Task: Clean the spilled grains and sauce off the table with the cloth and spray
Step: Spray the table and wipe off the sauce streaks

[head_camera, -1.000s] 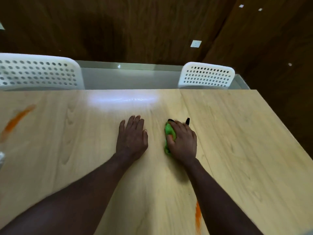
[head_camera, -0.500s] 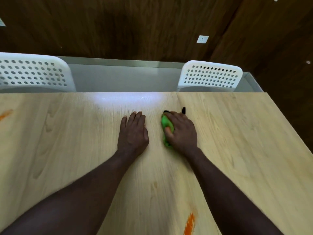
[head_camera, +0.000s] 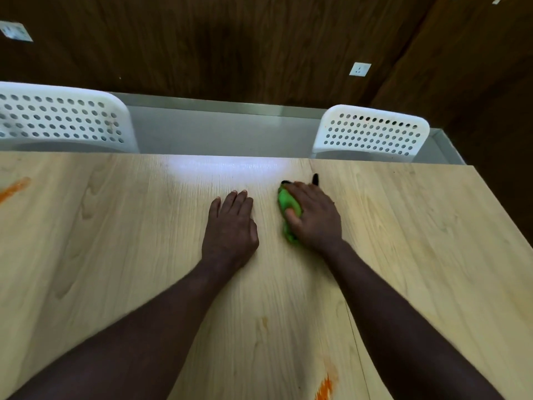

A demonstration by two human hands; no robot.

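Scrunched bright green cloth [head_camera: 285,202] sits under the right hand [head_camera: 313,217], fingers curled around it. At nine o'clock, the left hand [head_camera: 230,226] lies flat, fingers open, on the pale wooden table [head_camera: 115,241].

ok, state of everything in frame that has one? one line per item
left hand: flat on the table, palm down, empty
right hand: pressed down on the green cloth
green cloth: bunched under the right hand, on the table
table: not clean, sauce left in two spots
orange smear: far left, unwiped
orange streak: near edge, unwiped
two white chairs: pushed in at the far side, empty
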